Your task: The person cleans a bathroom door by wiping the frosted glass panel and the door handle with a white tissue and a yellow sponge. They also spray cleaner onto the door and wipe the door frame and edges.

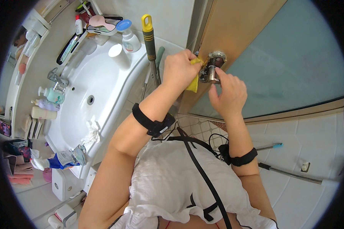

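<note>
My left hand pinches a yellow cloth beside the door handle, with part of the cloth hidden under the fingers. The metal door handle has a worn, dark mounting plate with a rough, pale crust around its top. On the handle rests the index fingertip of my right hand, and the thumb lies near the handle's lower end. Whether these fingers grip it cannot be made out. Both belong to a tan-framed door with a frosted glass panel.
Left of me is a white washbasin with a white cup, a foam pump bottle, crumpled tissue and a blue spray bottle on it. A yellow-topped handle stands between basin and door. Black cables hang before my white top.
</note>
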`<action>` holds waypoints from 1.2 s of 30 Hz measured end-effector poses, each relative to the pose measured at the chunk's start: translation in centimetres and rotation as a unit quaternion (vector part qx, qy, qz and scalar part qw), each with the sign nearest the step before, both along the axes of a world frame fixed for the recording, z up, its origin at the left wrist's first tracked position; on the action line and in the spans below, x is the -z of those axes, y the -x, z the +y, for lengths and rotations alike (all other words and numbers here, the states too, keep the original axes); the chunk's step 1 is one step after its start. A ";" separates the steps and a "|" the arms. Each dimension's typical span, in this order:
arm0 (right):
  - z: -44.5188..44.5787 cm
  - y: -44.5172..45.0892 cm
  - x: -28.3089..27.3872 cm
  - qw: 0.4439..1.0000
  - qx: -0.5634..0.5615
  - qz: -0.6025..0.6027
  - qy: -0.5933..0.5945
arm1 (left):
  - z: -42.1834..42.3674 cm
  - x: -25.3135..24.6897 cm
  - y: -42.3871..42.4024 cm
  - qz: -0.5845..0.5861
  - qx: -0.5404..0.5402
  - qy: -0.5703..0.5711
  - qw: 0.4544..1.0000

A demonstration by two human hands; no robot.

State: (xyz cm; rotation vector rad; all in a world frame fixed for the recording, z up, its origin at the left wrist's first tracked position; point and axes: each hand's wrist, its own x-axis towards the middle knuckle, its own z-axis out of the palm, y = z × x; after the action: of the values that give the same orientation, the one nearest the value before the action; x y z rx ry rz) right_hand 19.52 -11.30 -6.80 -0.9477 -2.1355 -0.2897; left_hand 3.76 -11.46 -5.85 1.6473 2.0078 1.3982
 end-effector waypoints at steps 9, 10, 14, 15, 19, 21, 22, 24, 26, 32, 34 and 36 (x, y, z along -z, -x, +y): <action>-0.4 0.0 -0.1 1.000 0.003 -0.005 -0.007 | -0.5 -0.5 0.0 -0.085 0.021 0.001 0.996; -0.5 0.0 -0.1 1.000 0.001 -0.002 -0.011 | -0.7 0.1 0.0 -0.061 0.021 0.021 0.998; -0.4 -0.2 -0.2 1.000 0.004 -0.015 -0.004 | -0.4 0.1 0.2 -0.060 0.005 0.000 0.998; -0.4 -0.1 -0.2 1.000 0.000 -0.011 -0.011 | -0.6 -0.3 0.2 -0.085 -0.001 -0.020 0.996; -0.6 -0.4 0.2 1.000 0.007 -0.012 0.007 | -0.5 0.7 0.1 -0.042 0.021 0.025 0.999; -0.3 -0.1 -0.1 1.000 -0.016 0.008 -0.010 | -0.5 0.6 0.2 -0.069 0.008 0.026 0.997; -0.3 0.0 -0.1 0.999 -0.025 0.016 -0.016 | -0.5 0.6 0.6 -0.085 0.005 0.034 0.996; -0.4 -0.2 0.3 1.000 -0.009 -0.001 -0.017 | -1.0 0.5 1.7 -0.131 0.022 0.069 0.989; -0.4 -0.5 0.2 1.000 0.002 -0.015 -0.023 | -2.6 0.8 4.8 -0.118 -0.001 0.061 0.991; -1.7 -0.9 0.9 0.999 0.002 -0.019 -0.046 | -12.2 3.4 21.1 -0.270 -0.200 -0.053 0.940; -2.3 -1.0 1.1 0.998 -0.005 -0.010 -0.055 | -16.2 5.3 25.1 -0.198 -0.271 -0.011 0.942; -2.9 -1.1 0.9 0.998 -0.010 -0.003 -0.064 | -22.3 8.8 28.4 -0.013 -0.317 0.123 0.940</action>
State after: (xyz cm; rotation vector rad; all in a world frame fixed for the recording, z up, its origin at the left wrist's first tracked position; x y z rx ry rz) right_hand 20.64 -14.18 -7.72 -0.8526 -2.1035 -0.4140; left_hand -24.60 -33.72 -14.67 0.9010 2.7033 1.2360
